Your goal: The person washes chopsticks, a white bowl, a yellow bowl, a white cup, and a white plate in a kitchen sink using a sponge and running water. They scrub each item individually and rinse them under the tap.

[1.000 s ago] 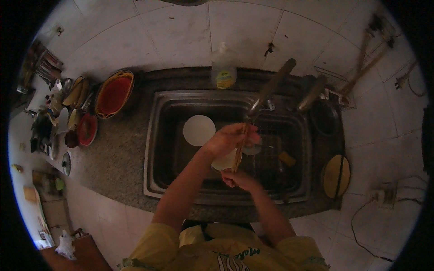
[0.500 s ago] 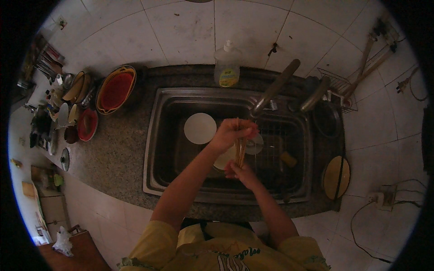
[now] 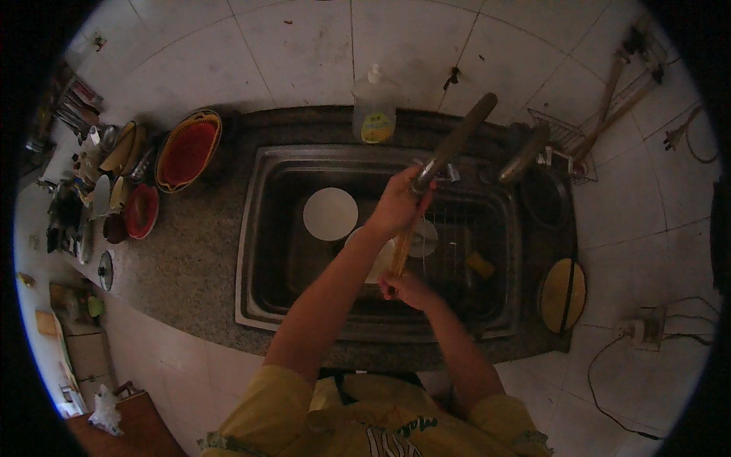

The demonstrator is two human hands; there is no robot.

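Observation:
A bundle of wooden chopsticks (image 3: 403, 248) slants over the sink (image 3: 245, 251), held in both hands. Closed round the lower ends is my right hand (image 3: 411, 291). My left hand (image 3: 397, 204) wraps the upper part right at the faucet (image 3: 461, 141), whose spout hides some of its fingers. Below them in the basin lie a white bowl (image 3: 330, 214) and a second pale bowl (image 3: 379, 264), partly covered by my left forearm. A small clear round dish (image 3: 423, 238) is just right of the chopsticks.
A yellow sponge (image 3: 480, 265) lies on the wire rack at the basin's right. Behind the sink stands a soap pump bottle (image 3: 375, 110). Red baskets (image 3: 189, 154) and kitchenware crowd the counter's left; a round wooden board (image 3: 563, 295) is at its right end.
My left hand has moved up and away from me, to the faucet spout. My right hand stays low on the chopsticks, which both hands still hold. The view has shifted slightly.

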